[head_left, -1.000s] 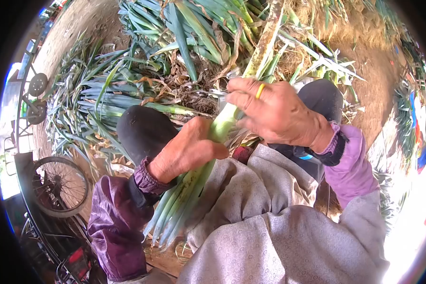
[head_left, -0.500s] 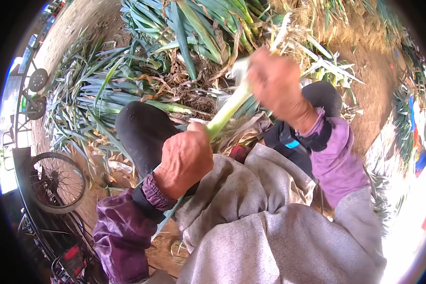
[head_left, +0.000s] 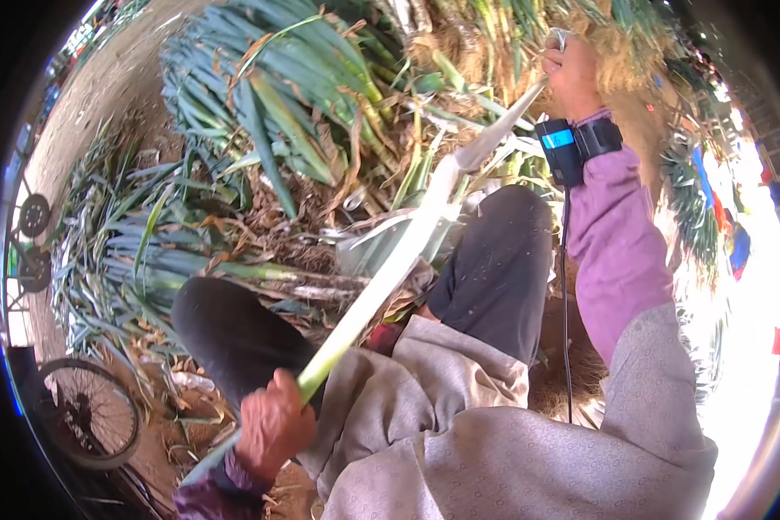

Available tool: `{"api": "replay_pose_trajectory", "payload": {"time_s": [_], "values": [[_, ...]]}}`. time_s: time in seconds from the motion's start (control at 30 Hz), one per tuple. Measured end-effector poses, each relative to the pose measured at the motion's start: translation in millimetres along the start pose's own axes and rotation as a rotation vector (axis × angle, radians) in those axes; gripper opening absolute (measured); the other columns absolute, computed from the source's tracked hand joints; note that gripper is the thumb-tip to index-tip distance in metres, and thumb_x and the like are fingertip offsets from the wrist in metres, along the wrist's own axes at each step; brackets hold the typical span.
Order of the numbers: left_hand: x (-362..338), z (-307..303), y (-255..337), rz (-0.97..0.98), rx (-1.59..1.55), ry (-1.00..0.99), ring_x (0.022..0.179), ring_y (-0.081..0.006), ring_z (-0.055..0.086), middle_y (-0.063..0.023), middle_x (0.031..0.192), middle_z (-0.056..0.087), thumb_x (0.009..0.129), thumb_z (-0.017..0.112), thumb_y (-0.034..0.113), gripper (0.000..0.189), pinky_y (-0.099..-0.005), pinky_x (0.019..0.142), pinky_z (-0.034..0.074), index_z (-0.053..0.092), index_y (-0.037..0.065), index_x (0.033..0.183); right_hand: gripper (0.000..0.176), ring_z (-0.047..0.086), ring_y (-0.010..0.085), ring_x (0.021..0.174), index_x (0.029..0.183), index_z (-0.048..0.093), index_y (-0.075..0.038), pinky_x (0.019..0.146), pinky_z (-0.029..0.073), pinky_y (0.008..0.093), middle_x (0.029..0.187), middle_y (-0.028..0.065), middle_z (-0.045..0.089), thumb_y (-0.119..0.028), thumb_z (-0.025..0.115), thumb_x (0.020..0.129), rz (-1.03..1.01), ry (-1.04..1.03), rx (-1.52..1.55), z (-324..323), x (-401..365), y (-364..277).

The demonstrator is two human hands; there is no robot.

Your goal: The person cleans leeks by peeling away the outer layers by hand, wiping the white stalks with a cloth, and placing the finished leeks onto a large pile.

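Observation:
A long leek (head_left: 377,290), pale along its stem, slants up across my lap from lower left to upper right. My left hand (head_left: 273,425) is closed around its lower part, with green leaf trailing below the wrist. At the top right my right hand (head_left: 572,69) is closed on the thin whitish strip (head_left: 503,130) that stretches from the leek's upper end. A small grey item shows at the right fingers, too small to name. Piled leeks (head_left: 277,87) with blue-green leaves lie beyond my knees.
Dry brown leaf scraps (head_left: 295,230) lie before my knees. Rooted leek bundles (head_left: 485,43) stand at the top. A bicycle wheel (head_left: 91,414) is at lower left, and more leeks (head_left: 689,195) lie at the right. A cable hangs from the right wrist device.
My right hand has moved up and right, away from the leek's stem, drawing out the whitish strip. My left hand has moved down and left with the leek.

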State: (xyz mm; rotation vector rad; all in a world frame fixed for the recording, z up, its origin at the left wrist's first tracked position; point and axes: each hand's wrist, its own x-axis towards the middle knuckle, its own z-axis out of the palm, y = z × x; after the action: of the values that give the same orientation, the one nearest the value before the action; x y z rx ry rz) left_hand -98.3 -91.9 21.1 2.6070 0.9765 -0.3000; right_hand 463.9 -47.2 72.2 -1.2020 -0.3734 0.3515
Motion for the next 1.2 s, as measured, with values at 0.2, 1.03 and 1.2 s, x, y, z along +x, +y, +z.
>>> {"api": "replay_pose_trajectory", "payload": {"time_s": [0.2, 1.03, 1.2], "values": [[-44, 14, -16, 0.037, -0.063, -0.082, 0.051, -0.0403, 0.056, -0.0195, 0.059, 0.054, 0.067, 0.067, 0.012, 0.037, -0.049, 0.045, 0.043, 0.039, 0.001, 0.088, 0.019, 0.064, 0.0209, 0.068, 0.084, 0.07, -0.008, 0.061, 0.048, 0.0361, 0.076, 0.0064, 0.065, -0.023, 0.059, 0.086, -0.666, 0.371, -1.964, -75, 81, -33], [64, -25, -19, -0.209, -1.663, -0.864, 0.044, -0.0262, 0.055, -0.0217, 0.059, 0.059, 0.053, 0.067, 0.025, 0.063, -0.033, 0.043, 0.046, 0.056, -0.015, 0.101, 0.023, 0.062, 0.012, 0.064, 0.092, 0.064, 0.005, 0.056, 0.052, 0.0252, 0.07, 0.0072, 0.064, -0.008, 0.047, 0.084, 0.347, -0.965, -0.468, 18, -285, 109], [91, -29, -6, -0.102, -1.714, -0.846, 0.049, -0.0261, 0.057, -0.021, 0.062, 0.059, 0.058, 0.066, 0.022, 0.061, -0.0342, 0.045, 0.048, 0.054, -0.014, 0.105, 0.021, 0.059, 0.0117, 0.072, 0.083, 0.063, 0.003, 0.068, 0.048, 0.0275, 0.074, 0.0077, 0.063, -0.017, 0.055, 0.085, 0.482, -1.111, -0.147, 42, -320, 96]]}}
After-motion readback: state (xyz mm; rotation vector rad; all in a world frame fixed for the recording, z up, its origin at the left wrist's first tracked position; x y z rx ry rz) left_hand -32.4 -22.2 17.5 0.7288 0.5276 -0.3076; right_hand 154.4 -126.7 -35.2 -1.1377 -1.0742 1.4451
